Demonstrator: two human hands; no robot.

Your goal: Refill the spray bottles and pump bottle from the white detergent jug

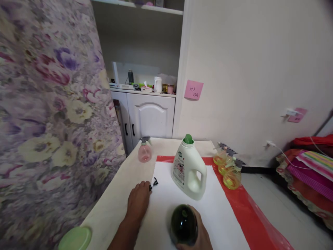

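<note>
My right hand (202, 232) is wrapped round a dark green, rounded glossy bottle (183, 222), seen from above near the front of the table. My left hand (139, 198) rests low at the left edge of the white sheet (161, 211), its fingers closed on a black pump head (154, 183) whose nozzle sticks out to the right. Beyond both hands stands a large pale green jug (188, 166) with a side handle and a green piece (188, 139) at its mouth.
A pink spray bottle (145, 152) stands at the back left. Several spray bottles with yellow liquid (232, 177) line the right side on red sheeting (241, 205). A light green round lid (75, 239) lies front left. A floral curtain (57, 121) hangs at left.
</note>
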